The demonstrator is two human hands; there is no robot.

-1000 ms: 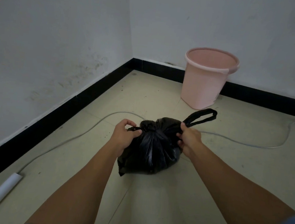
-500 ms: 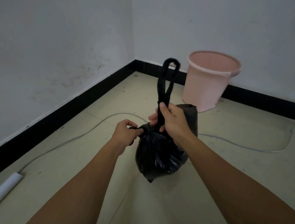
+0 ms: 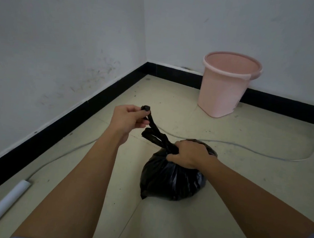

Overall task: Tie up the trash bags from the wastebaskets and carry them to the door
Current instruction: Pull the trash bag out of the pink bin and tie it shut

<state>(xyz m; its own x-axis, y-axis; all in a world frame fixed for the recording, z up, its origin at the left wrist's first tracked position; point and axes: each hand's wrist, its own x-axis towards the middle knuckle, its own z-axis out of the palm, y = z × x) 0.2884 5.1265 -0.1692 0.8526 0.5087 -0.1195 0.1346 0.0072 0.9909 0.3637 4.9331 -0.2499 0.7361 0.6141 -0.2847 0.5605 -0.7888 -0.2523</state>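
A full black trash bag (image 3: pixel 172 178) sits on the floor in front of me. My right hand (image 3: pixel 189 155) presses down on its top and grips the gathered neck at the knot. My left hand (image 3: pixel 128 119) is raised up and to the left, pinching the end of one twisted black handle loop (image 3: pixel 152 123), which stretches taut to the knot. A second handle loop lies slack just below it. The pink wastebasket (image 3: pixel 224 90) stands empty against the far wall, with no liner visible in it.
White walls with a black baseboard (image 3: pixel 61 128) meet in a corner at the far left. A thin grey cable (image 3: pixel 244 149) runs across the floor behind the bag. A white pipe (image 3: pixel 2 208) lies by the left wall.
The right hand let go of the raised handle and dropped onto the bag's neck. The left hand rose and pulled a handle up to the left. The bag settled lower and to the right.
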